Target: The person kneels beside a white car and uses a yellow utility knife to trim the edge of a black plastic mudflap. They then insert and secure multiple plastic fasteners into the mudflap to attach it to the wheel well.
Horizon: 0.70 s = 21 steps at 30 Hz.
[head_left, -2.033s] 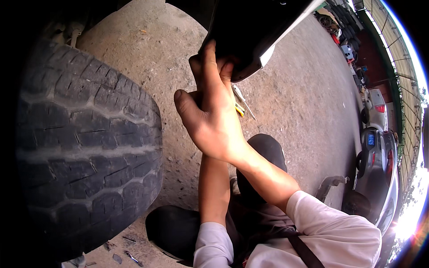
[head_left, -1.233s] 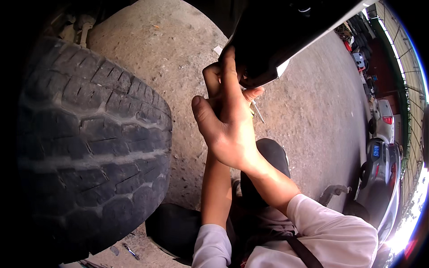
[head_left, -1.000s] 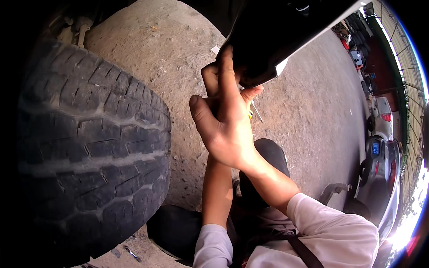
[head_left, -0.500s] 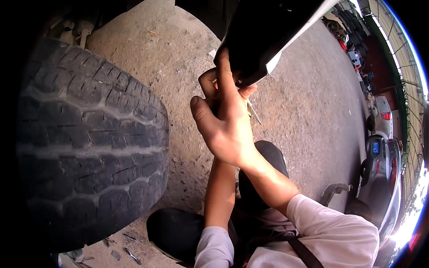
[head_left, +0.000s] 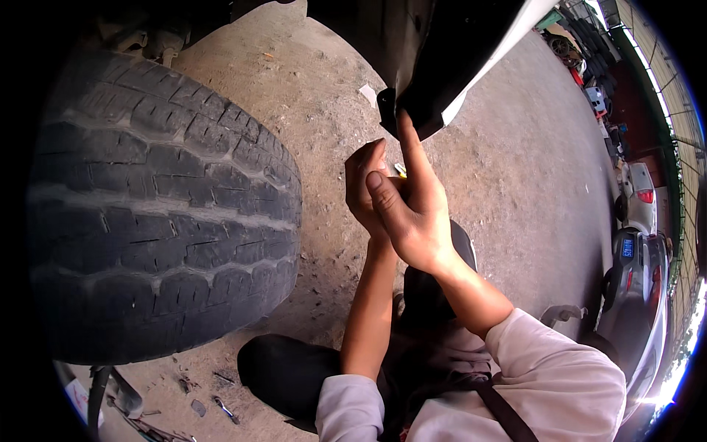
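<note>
My right hand (head_left: pixel 420 214) reaches up with its index finger stretched against the lower tip of a black vehicle body panel (head_left: pixel 449 66) with a white edge. Its thumb stands apart, and the other fingers are mostly hidden. Just left of it and partly behind, my left hand (head_left: pixel 363 188) has its fingers curled, below the panel's tip. Between the hands shows a slim tool (head_left: pixel 400 171) with a yellow part; it seems to be in my left hand, though most of it is covered. A large worn tire (head_left: pixel 162 214) stands close on the left.
On the ground at lower left lie a small metal tool (head_left: pixel 225 409) and loose bits. A dark metal bracket (head_left: pixel 563 313) is at the right. Parked cars (head_left: pixel 630 287) and piled parts (head_left: pixel 589 66) line the far right. My knee (head_left: pixel 291 376) is near the tire.
My hands have come down slightly from the panel and shifted right in view. My left hand's fingers have moved off the panel's tip. The view has shifted, bringing more of the tire in.
</note>
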Motion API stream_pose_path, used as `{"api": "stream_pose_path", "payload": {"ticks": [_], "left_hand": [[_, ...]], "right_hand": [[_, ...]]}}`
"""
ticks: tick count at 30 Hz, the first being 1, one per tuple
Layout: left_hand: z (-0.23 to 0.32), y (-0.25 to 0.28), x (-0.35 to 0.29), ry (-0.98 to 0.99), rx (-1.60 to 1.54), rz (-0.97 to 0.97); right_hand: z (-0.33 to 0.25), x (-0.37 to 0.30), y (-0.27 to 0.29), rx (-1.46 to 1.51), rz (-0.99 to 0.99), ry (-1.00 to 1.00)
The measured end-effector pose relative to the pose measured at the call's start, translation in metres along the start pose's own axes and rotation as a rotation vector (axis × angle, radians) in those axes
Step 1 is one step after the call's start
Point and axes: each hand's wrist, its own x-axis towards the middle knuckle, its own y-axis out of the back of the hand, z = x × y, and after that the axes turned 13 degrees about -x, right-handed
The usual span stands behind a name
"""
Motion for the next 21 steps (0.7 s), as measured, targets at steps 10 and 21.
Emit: {"api": "stream_pose_path", "payload": {"ticks": [10,21], "left_hand": [[0.057,0.034,-0.021,1.012,-1.289,0.186],[0.115,0.080,-0.008,1.259,-1.143,0.241]], "right_hand": [[0.021,-0.036,-0.010,0.381,0.067,-0.220],[-0.017,-0.072,0.040,0.643,-0.100,-0.211]]}}
